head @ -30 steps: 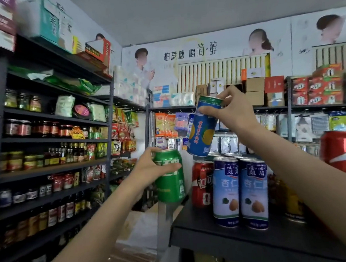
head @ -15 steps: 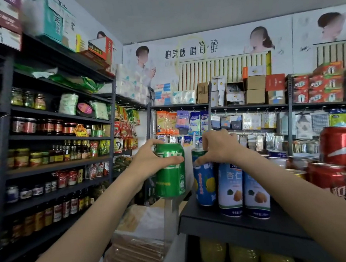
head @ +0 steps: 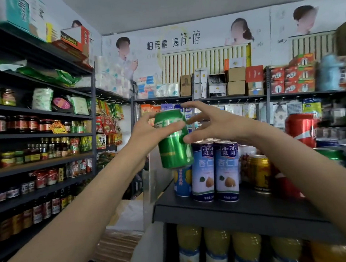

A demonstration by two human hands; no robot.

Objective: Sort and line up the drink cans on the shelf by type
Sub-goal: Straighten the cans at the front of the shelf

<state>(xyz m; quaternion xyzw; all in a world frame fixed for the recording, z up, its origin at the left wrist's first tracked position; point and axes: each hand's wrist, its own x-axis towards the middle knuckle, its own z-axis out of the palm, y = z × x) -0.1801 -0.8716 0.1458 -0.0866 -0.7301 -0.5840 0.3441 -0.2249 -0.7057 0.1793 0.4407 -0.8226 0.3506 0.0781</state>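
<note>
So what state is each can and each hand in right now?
Green can: held in the air, tilted, above the shelf.
Left hand: gripping the green can.
Right hand: fingers spread, reaching for the green can, holding nothing.
Blue can: upright on the shelf.
Two almond cans: upright, side by side.

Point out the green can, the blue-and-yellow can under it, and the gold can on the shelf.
green can (head: 174, 149), head view, middle of its side
blue-and-yellow can (head: 182, 181), head view, front label
gold can (head: 261, 172), head view, front face
</note>
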